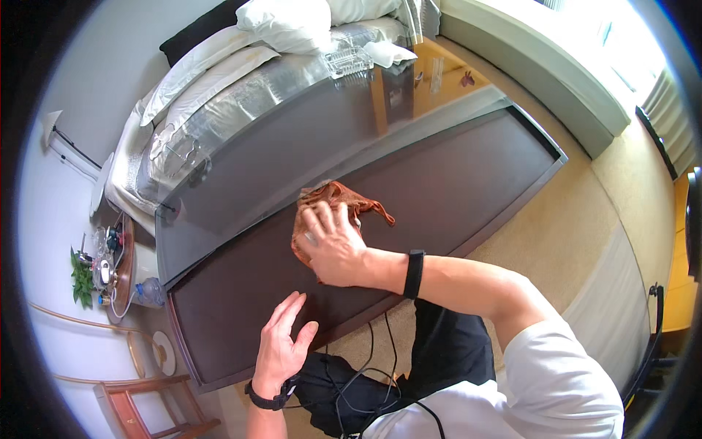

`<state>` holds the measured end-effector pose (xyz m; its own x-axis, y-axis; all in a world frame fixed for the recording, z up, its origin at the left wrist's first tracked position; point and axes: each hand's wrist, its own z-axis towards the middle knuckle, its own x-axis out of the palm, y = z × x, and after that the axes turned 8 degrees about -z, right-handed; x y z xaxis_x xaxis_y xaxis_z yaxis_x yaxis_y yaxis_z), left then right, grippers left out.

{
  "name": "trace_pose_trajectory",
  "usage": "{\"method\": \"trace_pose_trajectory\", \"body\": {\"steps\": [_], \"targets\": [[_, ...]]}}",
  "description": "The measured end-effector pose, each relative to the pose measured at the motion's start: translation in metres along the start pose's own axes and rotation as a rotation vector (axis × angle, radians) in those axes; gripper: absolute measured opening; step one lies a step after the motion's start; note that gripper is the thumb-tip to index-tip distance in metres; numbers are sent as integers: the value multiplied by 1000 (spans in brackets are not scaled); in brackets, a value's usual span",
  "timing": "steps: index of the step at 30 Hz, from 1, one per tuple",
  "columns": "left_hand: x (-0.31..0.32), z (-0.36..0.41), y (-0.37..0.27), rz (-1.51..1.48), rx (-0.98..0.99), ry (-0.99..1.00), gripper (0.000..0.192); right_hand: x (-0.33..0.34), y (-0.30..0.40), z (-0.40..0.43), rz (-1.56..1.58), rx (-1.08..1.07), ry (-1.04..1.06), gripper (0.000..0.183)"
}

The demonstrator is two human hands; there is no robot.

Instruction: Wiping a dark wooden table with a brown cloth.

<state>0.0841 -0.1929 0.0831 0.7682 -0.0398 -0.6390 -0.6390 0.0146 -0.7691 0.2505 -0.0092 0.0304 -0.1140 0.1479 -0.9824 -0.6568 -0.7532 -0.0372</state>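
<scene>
An orange-brown cloth (332,193) lies bunched on the dark brown tabletop (444,170), against the edge of a glass sheet (263,148). My right hand (335,241) presses down on this cloth, fingers bent over it. Something small and white shows by the fingers, too hidden to name. Nothing is in my left hand (281,340), which hovers by the table's near edge with thumb and fingers apart. The glass is set off towards the bed, leaving a near strip of tabletop uncovered. It reflects the window side of the room.
A bed (214,99) with white pillows (285,24) adjoins the far side. A clear ridged tray (349,61) and a white crumpled item (388,54) sit near the glass's far edge. Loose black cables (364,373) hang by my legs. A wooden chair (156,406) stands lower left.
</scene>
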Motion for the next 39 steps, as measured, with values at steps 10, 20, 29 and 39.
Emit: {"method": "trace_pose_trajectory", "body": {"steps": [10, 20, 29, 39], "targets": [[3, 5, -19, 18, -26, 29, 61, 39, -45, 11, 207, -146, 254, 89], [15, 12, -45, 12, -19, 50, 60, 50, -133, -13, 210, -91, 202, 71], [25, 16, -47, 36, -41, 64, 58, 55, -118, -24, 253, -176, 59, 74], [22, 51, -41, 57, -30, -1, 54, 53, -180, -37, 241, -51, 96, 81]]}}
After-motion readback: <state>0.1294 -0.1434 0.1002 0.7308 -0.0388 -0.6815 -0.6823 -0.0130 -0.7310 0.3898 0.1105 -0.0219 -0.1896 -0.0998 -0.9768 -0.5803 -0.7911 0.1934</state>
